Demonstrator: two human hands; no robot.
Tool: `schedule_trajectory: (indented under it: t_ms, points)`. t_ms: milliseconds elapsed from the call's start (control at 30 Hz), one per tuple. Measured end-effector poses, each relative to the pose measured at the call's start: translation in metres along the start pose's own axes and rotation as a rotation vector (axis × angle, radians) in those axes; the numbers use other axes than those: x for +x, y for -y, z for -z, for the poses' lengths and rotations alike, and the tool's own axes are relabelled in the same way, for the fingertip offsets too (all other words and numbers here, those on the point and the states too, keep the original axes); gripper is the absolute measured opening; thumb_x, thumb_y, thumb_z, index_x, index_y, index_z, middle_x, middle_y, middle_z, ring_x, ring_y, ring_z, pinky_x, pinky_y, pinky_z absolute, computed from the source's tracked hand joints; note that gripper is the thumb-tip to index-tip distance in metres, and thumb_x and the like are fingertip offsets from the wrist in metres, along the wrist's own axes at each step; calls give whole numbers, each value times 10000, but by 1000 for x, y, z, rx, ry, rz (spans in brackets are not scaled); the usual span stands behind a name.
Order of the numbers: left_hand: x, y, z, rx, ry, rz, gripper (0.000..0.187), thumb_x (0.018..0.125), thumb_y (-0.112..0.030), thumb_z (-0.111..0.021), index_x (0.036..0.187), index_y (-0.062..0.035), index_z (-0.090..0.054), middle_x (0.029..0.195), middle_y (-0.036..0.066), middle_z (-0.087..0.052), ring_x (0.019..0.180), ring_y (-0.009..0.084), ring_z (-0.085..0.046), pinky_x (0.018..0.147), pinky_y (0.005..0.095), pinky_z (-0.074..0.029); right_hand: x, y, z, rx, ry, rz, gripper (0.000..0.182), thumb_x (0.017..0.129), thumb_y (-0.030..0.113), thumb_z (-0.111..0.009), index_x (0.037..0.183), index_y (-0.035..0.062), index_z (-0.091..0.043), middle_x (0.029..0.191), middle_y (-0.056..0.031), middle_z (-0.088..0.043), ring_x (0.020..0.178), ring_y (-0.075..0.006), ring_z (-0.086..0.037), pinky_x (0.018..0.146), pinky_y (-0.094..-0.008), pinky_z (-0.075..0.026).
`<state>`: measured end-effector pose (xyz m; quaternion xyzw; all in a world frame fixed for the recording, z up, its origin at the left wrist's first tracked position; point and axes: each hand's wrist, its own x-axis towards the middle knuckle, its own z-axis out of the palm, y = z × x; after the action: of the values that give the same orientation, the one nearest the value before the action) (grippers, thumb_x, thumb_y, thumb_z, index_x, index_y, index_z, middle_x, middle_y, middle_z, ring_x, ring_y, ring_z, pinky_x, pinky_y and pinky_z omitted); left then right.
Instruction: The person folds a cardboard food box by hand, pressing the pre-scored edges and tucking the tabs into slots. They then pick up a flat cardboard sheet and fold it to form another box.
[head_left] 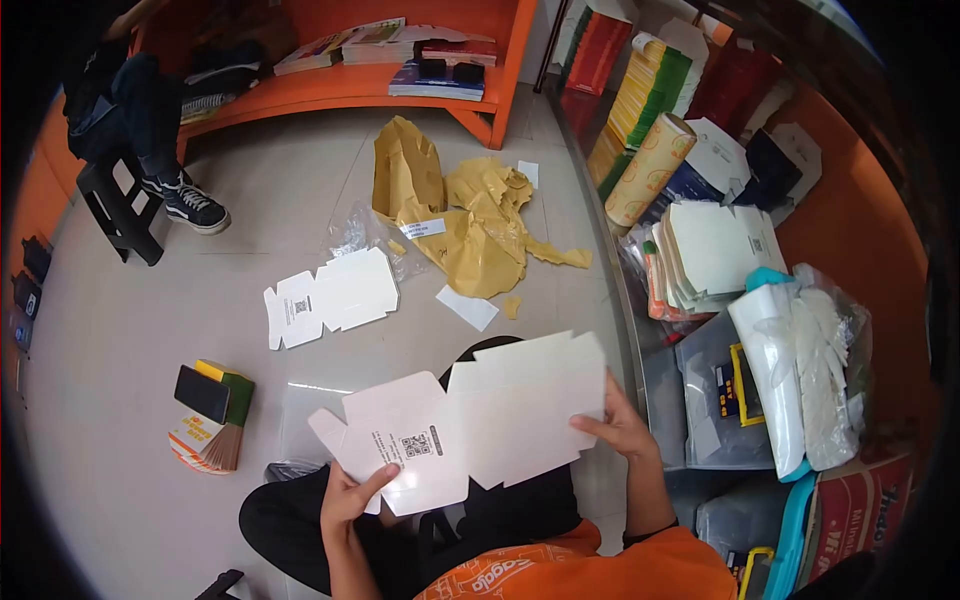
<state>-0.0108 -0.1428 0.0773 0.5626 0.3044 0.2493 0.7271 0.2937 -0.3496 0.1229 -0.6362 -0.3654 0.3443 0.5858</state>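
A flat, unfolded white cardboard box blank point(530, 412) with a printed QR code is held up over my lap. At its lower left, my left hand point(352, 492) grips the edge, thumb on top near the print. My right hand point(617, 425) pinches the right edge, thumb on the face and fingers behind. On the floor ahead lies a second white box blank point(360, 290), also with a QR code. To the left stands a stack of folded printed cartons point(212, 445) with a dark phone-like slab point(202, 393) on it.
Torn brown paper point(485, 245) and clear plastic lie on the floor ahead. A person on a black stool point(125, 215) sits at the far left, beside an orange shelf point(340, 88). To my right are a stack of cartons point(715, 250), a plastic bin point(705, 400) and plastic-wrapped rolls point(770, 365).
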Motion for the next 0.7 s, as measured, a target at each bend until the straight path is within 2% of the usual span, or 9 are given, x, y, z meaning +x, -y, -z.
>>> schedule_trajectory:
  t_ms: [33, 133, 267, 367, 467, 500, 600, 633, 700]
  points:
    - [-2, 3, 2, -35, -30, 68, 376, 767, -46, -742, 1097, 56, -591, 977, 131, -675, 884, 184, -646, 796, 313, -514, 2, -16, 2, -50, 69, -16, 691, 826, 75, -694, 1389, 42, -294, 1204, -127, -570, 1106, -164, -545, 963, -307, -400]
    - [-4, 27, 10, -72, -89, 103, 380, 760, -41, -746, 1091, 64, -591, 978, 132, -678, 871, 187, -653, 785, 311, -518, 6, -25, -5, -62, 102, -329, 713, 840, 86, -680, 1417, 41, -263, 1171, -125, -600, 1074, -158, -566, 942, -295, -415]
    - [-5, 40, 10, -115, -82, 128, 351, 768, -25, -734, 1076, 69, -593, 972, 137, -679, 845, 189, -660, 764, 311, -527, 12, -39, -1, 137, 28, -301, 425, 878, 139, -643, 1242, -4, -478, 1045, -157, -657, 959, -162, -623, 846, -287, -464]
    - [-2, 43, -6, -97, -40, 102, 306, 784, -9, -719, 1058, 63, -603, 976, 145, -677, 837, 185, -662, 749, 312, -533, 12, -45, -1, 230, -84, -276, 342, 865, 130, -648, 1149, -32, -549, 1001, -171, -664, 925, -189, -635, 848, -301, -472]
    - [-8, 49, -38, -10, -49, 68, 314, 799, -39, -714, 1072, 61, -594, 950, 125, -678, 842, 189, -659, 755, 306, -532, 8, -53, 8, -410, -230, -188, 389, 866, 65, -605, 1228, -42, -507, 1076, -147, -651, 1006, -226, -624, 904, -306, -458]
    - [-13, 48, -50, 33, -42, 61, 303, 808, -48, -710, 1066, 62, -596, 945, 119, -676, 837, 179, -651, 749, 296, -524, 7, -26, -9, -672, -221, -273, 482, 862, -2, -531, 1322, -59, -400, 1234, -215, -560, 1141, -324, -559, 972, -334, -420]
    - [-25, 32, -78, 6, -64, 23, 196, 853, -73, -682, 996, 49, -630, 923, 82, -668, 854, 130, -614, 752, 254, -489, 7, -71, -58, -804, -443, 80, 591, 860, -27, -481, 1407, -32, -257, 1366, -282, -407, 1277, -405, -412, 1049, -362, -342]
    - [-25, 33, -81, -70, -87, 31, 219, 854, -72, -680, 1022, 55, -619, 934, 90, -669, 857, 135, -618, 753, 256, -494, 6, -83, -64, -731, -274, 9, 679, 928, 60, -451, 1471, -3, -47, 1509, -262, -154, 1408, -377, -179, 1134, -377, -188]
    - [-30, 37, -81, -139, -115, 83, 254, 855, -69, -678, 1057, 64, -603, 950, 103, -670, 861, 143, -623, 753, 261, -503, 11, -95, -46, -514, -114, -12, 691, 965, 130, -424, 1477, 13, 25, 1535, -231, -58, 1429, -348, -68, 1149, -382, -112]
